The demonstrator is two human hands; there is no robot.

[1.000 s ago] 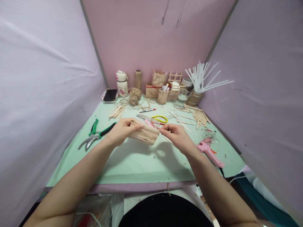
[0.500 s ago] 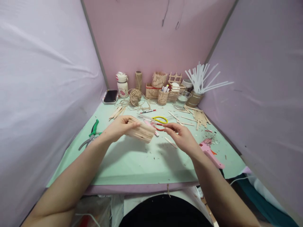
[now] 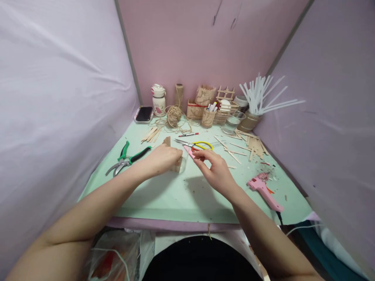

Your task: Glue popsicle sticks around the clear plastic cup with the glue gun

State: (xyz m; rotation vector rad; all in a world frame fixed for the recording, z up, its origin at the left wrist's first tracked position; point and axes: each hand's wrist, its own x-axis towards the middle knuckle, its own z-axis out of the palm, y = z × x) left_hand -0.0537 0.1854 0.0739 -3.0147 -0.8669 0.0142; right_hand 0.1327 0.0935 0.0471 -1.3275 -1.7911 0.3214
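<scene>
My left hand (image 3: 165, 158) is closed around a piece covered in wooden craft sticks (image 3: 176, 167), turned so that the back of the hand hides most of it. A clear plastic edge shows at its right side. My right hand (image 3: 215, 168) pinches a slim pink tool (image 3: 189, 152), which looks like a craft knife, pointing up and left close to the left fingers. Just beyond it lie scissors with yellow and red handles (image 3: 202, 145), blades to the left. Green-handled pruning shears (image 3: 125, 160) rest left of my left hand.
A pink glue gun (image 3: 265, 191) lies at the right, near scraps. Loose craft sticks (image 3: 254, 146) are spread at the back right. Along the back stand a bottle (image 3: 159, 102), a twine ball (image 3: 173, 116), a clear cup of water (image 3: 233, 123) and a holder of white glue sticks (image 3: 249, 121).
My left hand has turned over, hiding most of the stick-covered piece. My right hand has moved slightly left and now holds the pink tool. The whole view has shifted a little.
</scene>
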